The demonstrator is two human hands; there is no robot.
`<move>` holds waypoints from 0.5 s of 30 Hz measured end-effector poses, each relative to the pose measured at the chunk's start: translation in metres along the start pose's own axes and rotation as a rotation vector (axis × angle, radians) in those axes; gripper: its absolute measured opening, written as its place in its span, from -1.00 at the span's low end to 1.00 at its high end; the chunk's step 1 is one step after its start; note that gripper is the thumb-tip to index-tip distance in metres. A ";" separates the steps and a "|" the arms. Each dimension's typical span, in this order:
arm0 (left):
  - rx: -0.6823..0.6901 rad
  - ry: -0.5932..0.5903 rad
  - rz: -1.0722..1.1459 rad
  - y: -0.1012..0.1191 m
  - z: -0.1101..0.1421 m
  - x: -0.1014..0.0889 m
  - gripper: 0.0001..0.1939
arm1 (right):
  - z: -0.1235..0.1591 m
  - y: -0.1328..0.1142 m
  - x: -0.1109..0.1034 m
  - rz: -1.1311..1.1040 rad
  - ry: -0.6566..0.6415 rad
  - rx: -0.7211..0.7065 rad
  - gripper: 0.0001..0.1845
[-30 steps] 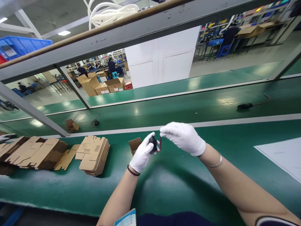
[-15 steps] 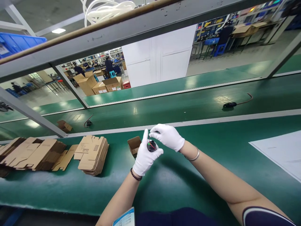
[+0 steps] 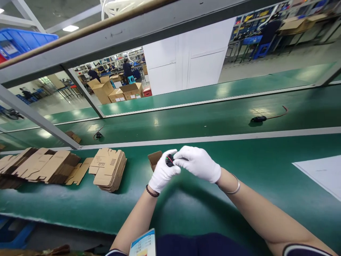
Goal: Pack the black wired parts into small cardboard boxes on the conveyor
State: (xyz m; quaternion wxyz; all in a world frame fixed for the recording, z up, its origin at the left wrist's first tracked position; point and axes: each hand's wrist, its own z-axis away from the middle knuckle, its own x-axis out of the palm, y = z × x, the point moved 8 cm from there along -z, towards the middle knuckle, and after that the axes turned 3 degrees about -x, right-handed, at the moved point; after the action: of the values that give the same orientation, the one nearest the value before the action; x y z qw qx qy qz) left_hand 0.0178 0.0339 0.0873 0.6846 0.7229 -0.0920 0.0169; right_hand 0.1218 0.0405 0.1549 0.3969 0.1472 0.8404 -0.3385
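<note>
Both my hands wear white gloves and meet over the green bench. My left hand (image 3: 163, 172) is closed round a small round black part (image 3: 169, 160) with a thin red wire on it. My right hand (image 3: 198, 164) pinches at the top of that same part from the right. Just behind my left hand stands a small open cardboard box (image 3: 155, 158). Most of the black part is hidden by my fingers.
Stacks of flat folded cartons (image 3: 109, 169) lie to the left, with more (image 3: 39, 164) further left. On the conveyor belt beyond lie a black part with a wire (image 3: 259, 118), another (image 3: 98, 135) and a small box (image 3: 72, 136). A white sheet (image 3: 322, 172) lies at right.
My right hand, which was drawing the red wire up and away, has come down onto the black part. Both hands stay together by the small box.
</note>
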 end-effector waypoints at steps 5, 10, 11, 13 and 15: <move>-0.028 0.096 -0.225 0.000 0.000 0.001 -0.61 | -0.002 0.025 0.012 -0.231 0.093 0.257 -0.83; 0.073 0.339 -0.281 -0.002 0.003 -0.014 -0.75 | 0.006 -0.002 0.017 -0.075 0.206 0.060 -0.78; 0.082 0.397 -0.265 -0.004 0.005 -0.018 -0.78 | 0.006 -0.010 0.018 -0.018 0.206 0.016 -0.77; 0.091 0.485 -0.248 -0.009 0.009 -0.024 -0.77 | 0.005 -0.023 0.024 0.077 0.178 -0.036 -0.75; 0.073 0.534 -0.238 -0.016 0.010 -0.027 -0.72 | 0.002 -0.029 0.031 0.136 0.145 -0.049 -0.73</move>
State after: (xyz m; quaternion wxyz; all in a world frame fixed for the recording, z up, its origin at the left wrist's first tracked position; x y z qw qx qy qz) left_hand -0.0069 0.0280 0.0673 0.6552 0.7229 0.1773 0.1293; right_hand 0.0879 0.0171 0.1429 0.3607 0.2182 0.8629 -0.2786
